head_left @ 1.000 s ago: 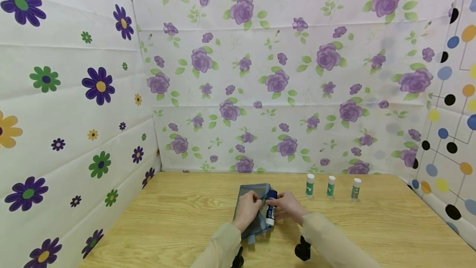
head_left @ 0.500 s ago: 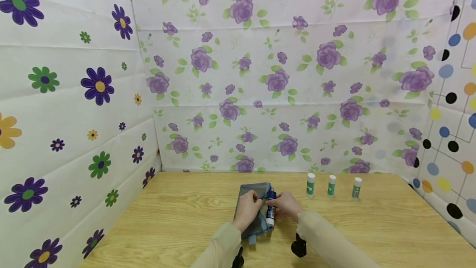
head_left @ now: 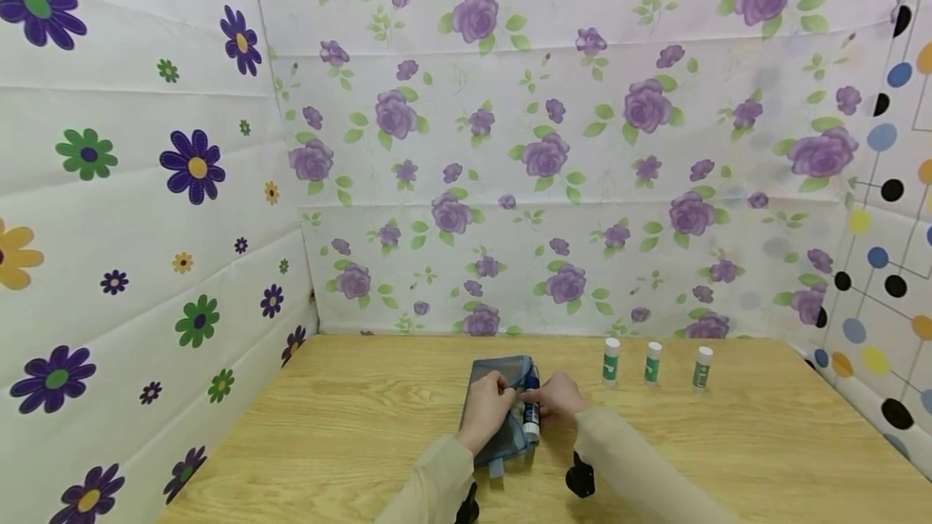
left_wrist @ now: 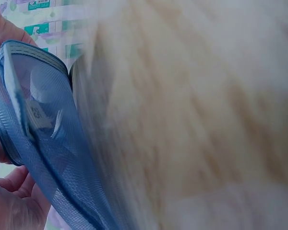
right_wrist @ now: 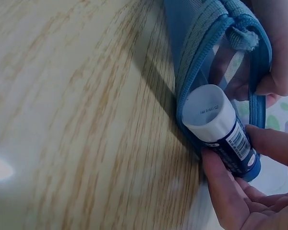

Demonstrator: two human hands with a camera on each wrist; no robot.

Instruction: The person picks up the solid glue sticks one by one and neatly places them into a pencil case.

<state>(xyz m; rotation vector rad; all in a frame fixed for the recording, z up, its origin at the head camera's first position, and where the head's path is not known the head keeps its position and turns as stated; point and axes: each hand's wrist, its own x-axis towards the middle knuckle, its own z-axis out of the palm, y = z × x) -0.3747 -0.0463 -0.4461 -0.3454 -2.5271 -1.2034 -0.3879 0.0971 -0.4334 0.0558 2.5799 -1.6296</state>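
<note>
Pinching the blue glue stick [head_left: 531, 420], the right hand [head_left: 561, 399] holds it at the three-o'clock mouth of the mesh pouch [head_left: 502, 445]; the left hand [head_left: 486, 407] pinches the rim [right_wrist: 192, 67]. Likely light, rigid and smooth, the stick suits a mid-barrel grip; the soft pouch, a rim hold.

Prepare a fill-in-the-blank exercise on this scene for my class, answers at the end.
The right hand holds a dark-blue glue stick whose end nearer the person is ____.
The left hand grips a mesh pouch coloured ____.
____ green-labelled glue sticks stand upright on the wooden table.
The roses on the backdrop are ____.

Missing words: white; blue; Three; purple.
</note>
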